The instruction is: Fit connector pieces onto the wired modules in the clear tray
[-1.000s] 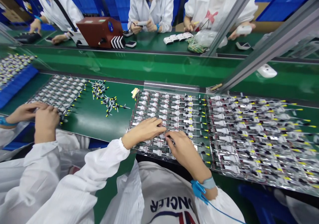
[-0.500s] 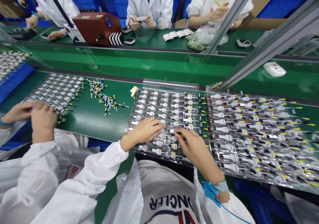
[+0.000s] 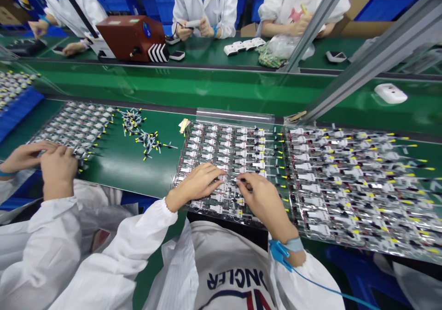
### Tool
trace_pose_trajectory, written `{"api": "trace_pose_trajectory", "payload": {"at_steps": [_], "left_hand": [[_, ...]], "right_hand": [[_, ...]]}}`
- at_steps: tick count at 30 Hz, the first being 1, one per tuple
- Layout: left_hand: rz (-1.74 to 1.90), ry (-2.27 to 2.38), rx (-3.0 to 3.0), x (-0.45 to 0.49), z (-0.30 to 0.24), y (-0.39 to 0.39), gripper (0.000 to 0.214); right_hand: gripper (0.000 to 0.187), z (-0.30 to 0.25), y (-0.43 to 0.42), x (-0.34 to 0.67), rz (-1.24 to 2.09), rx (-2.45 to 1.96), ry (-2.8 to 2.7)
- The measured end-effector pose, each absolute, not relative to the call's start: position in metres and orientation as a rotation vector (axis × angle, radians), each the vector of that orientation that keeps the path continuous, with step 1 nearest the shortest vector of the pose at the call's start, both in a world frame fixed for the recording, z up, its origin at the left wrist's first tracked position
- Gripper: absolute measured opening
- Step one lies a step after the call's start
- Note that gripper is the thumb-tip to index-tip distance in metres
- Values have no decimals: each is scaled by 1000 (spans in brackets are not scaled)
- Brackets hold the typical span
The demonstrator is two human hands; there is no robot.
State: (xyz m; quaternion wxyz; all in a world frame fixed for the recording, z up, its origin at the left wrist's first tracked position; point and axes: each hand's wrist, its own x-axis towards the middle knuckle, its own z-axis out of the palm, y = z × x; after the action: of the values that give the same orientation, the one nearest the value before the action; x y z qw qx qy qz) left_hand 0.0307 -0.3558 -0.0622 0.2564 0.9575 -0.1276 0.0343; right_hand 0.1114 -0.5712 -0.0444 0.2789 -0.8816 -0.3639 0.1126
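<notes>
Clear plastic tray of small wired white modules lies under both hands on the green table; the left hand rests open, fingers curved on the rows, while the right hand pinches a small dark part

The left hand rests low with its fingers bent down. The right hand pinches its fingertips together, with a blue strap around its wrist.
</notes>
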Motion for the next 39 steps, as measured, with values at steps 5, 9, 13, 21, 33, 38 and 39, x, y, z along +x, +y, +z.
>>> {"api": "trace_pose_trajectory", "payload": {"at_steps": [5,9,13,21,33,38,39], "left_hand": [[81,-348,2607,30,-64,-355,31],[93,-362,2615,30,-65,-355,33],[110,-355,2607,30,-67,-355,32],[128,-333,2587,29,-69,-355,29],[158,-321,2571,29,-70,-355,27],[162,-299,2560,29,-70,-355,26],[165,-293,2555,29,-70,-355,27]], "right_hand": [[17,-43,-558,111,351,-2384,-982],[17,-45,-554,110,344,-2386,-975],[20,-51,-551,109,332,-2376,-997],[18,-56,-548,105,281,-2397,-910],[19,-59,-548,104,316,-2318,-855],[19,-60,-549,105,319,-2275,-847],[19,-60,-550,105,323,-2261,-843]]}}
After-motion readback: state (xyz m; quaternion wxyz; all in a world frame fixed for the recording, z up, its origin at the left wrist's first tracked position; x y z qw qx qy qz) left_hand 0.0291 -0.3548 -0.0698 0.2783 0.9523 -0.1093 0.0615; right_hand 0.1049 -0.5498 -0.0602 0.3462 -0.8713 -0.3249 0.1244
